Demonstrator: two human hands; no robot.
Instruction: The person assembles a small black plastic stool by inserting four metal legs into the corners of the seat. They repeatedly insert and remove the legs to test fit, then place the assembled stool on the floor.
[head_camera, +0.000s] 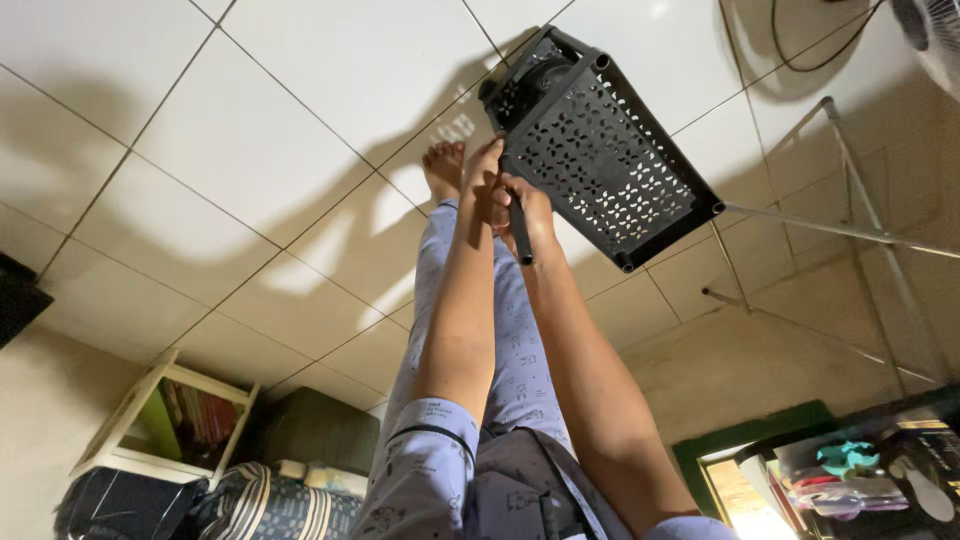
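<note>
Both hands are at the black perforated plastic shelf tray (600, 150), which stands tilted on the pale tiled floor (250, 150) just beyond the bare foot (444, 165). The right hand (530, 215) is closed around a black plastic tube leg (520, 235); the left hand (485, 175) presses the tray's near corner, its fingers hidden. It looks light, stiff and smooth, best gripped by its rounded rim or corner sockets.

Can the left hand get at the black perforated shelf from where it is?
Probably yes: the left hand already rests at the edge of the shelf, with nothing between them; the right hand holds a black tube.
</note>
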